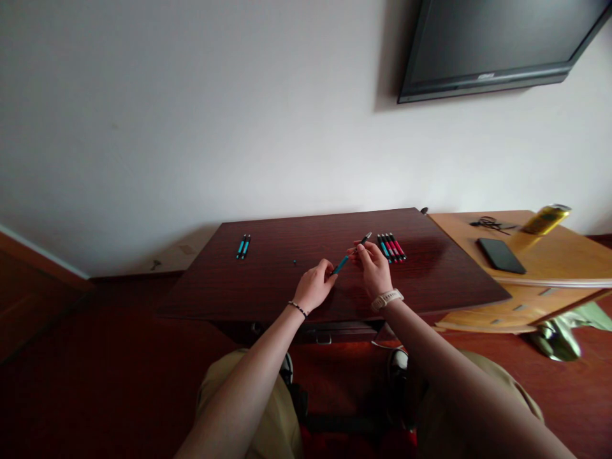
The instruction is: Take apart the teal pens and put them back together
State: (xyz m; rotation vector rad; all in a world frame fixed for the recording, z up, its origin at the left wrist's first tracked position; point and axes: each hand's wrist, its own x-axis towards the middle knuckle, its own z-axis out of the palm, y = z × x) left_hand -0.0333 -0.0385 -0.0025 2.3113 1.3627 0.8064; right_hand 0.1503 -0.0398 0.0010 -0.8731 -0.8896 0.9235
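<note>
Both my hands hold one blue pen [345, 260] over the dark wooden table [430, 280]. My left hand [314, 285] grips its lower blue end; my right hand [375, 266] pinches the upper part, whose dark tip points up and right. Just right of my right hand lies a row of several pens [392, 247], blue and red. Two blue pens [243, 246] lie side by side at the table's far left. A tiny dark piece [294, 261] rests on the tabletop between the two groups.
A lighter wooden desk [564, 255] adjoins on the right, carrying a black phone [501, 255], a yellow can [546, 218] and a dark tangle of cord [490, 223]. A television [492, 44] hangs on the white wall above. My knees sit below the table's front edge.
</note>
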